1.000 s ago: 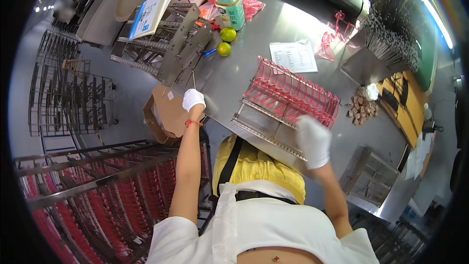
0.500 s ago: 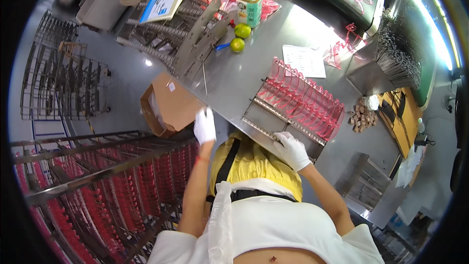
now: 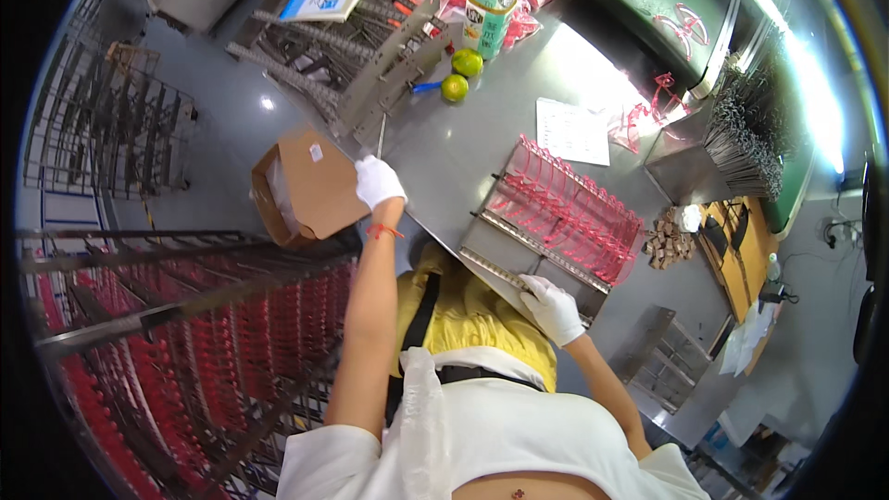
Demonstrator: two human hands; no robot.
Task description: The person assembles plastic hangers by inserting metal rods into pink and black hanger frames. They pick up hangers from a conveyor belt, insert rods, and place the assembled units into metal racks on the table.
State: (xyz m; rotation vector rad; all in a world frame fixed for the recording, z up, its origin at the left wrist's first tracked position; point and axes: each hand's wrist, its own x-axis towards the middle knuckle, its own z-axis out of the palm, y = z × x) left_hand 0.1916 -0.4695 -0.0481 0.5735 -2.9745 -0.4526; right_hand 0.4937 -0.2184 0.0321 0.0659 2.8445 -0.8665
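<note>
Slotted metal rack (image 3: 543,249) lay on the steel table (image 3: 435,153), close to the near edge in front of the person, with a row of translucent pink plastic pieces (image 3: 571,210) standing packed side by side across its far half. The white-gloved right hand (image 3: 553,307) was at the rack's near rail, toward its right end, thumb and fingers bent over it — how firmly they pinched the metal, I could not tell. The left hand (image 3: 379,182), also gloved in white, was at the table's edge with its fingers curled, right by the lower end of a thin metal rod (image 3: 381,133); whether the rod was between those fingers could not be made out. Beyond the rack lay a white sheet (image 3: 571,132), and to the rack's right a heap of brown blocks (image 3: 669,239) and a metal container (image 3: 683,165) full of thin wires (image 3: 748,143). Farther left stood a green bottle (image 3: 491,18) near two yellow-green fruits (image 3: 460,75) — one touching a blue pen-like object (image 3: 427,87). An open cardboard box (image 3: 321,187) sat past the table's edge, near the left hand.
</note>
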